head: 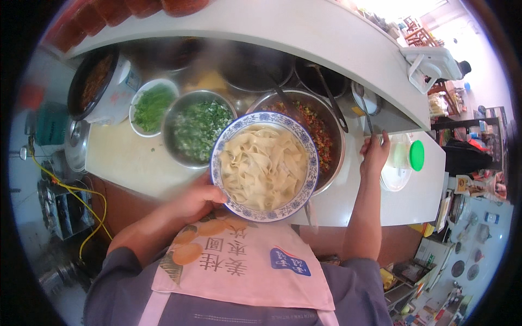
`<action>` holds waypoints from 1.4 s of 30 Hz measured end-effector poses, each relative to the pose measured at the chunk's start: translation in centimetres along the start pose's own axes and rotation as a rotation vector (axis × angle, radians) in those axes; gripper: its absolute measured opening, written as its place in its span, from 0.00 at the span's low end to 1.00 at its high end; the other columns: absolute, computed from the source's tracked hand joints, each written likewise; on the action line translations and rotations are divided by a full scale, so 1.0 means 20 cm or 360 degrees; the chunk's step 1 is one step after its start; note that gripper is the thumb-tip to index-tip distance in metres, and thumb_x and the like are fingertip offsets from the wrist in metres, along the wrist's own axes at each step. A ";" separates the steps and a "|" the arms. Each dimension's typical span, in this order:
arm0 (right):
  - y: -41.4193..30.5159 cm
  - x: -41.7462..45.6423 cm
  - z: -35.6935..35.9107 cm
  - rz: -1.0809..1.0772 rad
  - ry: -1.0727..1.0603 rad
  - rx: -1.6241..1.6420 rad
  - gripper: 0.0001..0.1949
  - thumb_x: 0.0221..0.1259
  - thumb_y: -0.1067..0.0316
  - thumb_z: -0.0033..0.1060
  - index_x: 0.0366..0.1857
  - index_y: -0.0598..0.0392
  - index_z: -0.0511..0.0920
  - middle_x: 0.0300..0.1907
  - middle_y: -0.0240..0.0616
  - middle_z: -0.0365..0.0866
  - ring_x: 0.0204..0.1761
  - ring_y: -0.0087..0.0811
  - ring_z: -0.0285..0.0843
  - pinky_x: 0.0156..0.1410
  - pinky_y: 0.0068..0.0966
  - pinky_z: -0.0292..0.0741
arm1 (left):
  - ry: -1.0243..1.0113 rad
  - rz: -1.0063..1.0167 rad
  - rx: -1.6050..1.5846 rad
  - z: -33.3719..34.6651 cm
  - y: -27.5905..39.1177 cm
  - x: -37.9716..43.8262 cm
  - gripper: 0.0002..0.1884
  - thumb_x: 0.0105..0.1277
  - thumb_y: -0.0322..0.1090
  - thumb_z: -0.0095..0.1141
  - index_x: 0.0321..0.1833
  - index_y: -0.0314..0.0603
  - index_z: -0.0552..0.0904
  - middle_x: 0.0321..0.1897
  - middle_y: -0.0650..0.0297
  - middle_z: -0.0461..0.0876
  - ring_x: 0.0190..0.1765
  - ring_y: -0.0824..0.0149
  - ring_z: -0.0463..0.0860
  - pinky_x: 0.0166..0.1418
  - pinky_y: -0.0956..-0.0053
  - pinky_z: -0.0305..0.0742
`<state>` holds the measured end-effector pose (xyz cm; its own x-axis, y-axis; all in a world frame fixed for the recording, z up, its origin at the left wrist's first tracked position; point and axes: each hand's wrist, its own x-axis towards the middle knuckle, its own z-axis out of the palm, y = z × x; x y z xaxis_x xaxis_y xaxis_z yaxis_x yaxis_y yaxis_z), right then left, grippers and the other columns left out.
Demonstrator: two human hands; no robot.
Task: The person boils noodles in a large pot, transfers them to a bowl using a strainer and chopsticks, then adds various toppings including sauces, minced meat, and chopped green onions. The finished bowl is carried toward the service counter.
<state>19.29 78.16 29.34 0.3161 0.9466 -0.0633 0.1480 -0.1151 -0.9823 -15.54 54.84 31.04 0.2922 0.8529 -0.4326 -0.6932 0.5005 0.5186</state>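
Observation:
My left hand (204,197) grips the rim of a blue-and-white patterned bowl (220,163), thumb on the edge. Wide flat noodles (265,167) fill it. The bowl is held in front of my apron, hiding parts of two steel bowls behind it. Out to the right, my right hand (374,155) has its fingers around the handle of a metal spoon (367,110). The spoon's far end reaches into a white-lined container (369,100) under the raised shelf. Below that hand stands a clear jar with a green lid (416,155).
Chopped green onion (195,130) fills one steel bowl; diced red and green vegetables (322,138) fill another, a black ladle in it. A white bowl of shredded greens (155,108) is at left. Dark pots (257,65) sit below the white shelf (285,30). A yellow cable (96,191) hangs left.

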 end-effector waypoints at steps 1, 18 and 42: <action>0.02 -0.05 0.00 0.0021 0.0017 -0.0029 0.26 0.65 0.72 0.49 0.67 0.60 0.59 0.26 0.35 0.75 0.20 0.21 0.66 0.24 0.18 0.65 | 0.0016 0.0015 0.0006 0.00 -0.01 0.00 0.43 0.48 0.27 0.56 0.72 0.32 0.56 0.66 0.50 0.68 0.67 0.56 0.70 0.71 0.61 0.64; -0.28 -0.24 0.47 -0.0964 -0.1154 -0.1120 0.23 0.56 0.70 0.60 0.59 0.45 0.73 0.35 0.37 0.83 0.35 0.32 0.80 0.39 0.30 0.77 | 0.0006 0.0060 -0.0083 0.01 -0.02 0.00 0.44 0.48 0.26 0.57 0.73 0.33 0.54 0.67 0.50 0.67 0.67 0.55 0.69 0.71 0.61 0.64; -0.47 -0.08 0.28 -0.0432 -0.0568 -0.0305 0.18 0.73 0.61 0.45 0.52 0.67 0.75 0.38 0.49 0.83 0.38 0.35 0.85 0.47 0.27 0.79 | -0.0034 0.0098 -0.0068 -0.02 -0.03 0.02 0.45 0.48 0.27 0.58 0.73 0.34 0.54 0.67 0.51 0.67 0.68 0.56 0.69 0.72 0.61 0.62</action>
<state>12.16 79.40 37.65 -0.0940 0.9904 0.1010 0.3608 0.1284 -0.9238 -15.25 54.85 30.21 0.2616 0.8852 -0.3847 -0.7379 0.4404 0.5115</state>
